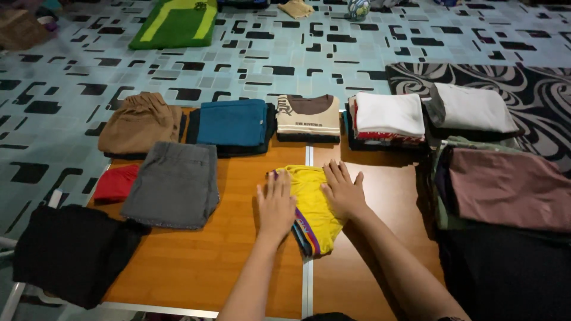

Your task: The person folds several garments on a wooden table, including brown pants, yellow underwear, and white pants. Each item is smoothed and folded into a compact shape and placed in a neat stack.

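Observation:
A folded yellow garment with striped trim lies near the middle of an orange wooden table. My left hand rests flat on its left edge, fingers apart. My right hand presses flat on its upper right part. Neither hand grips anything. Folded clothes ring the garment: grey trousers, a teal piece, a cream and brown shirt.
Tan shorts, a red piece and a black piece lie at the left. White stacks and a mauve pile sit at the right. Patterned floor covering and a green mat lie beyond.

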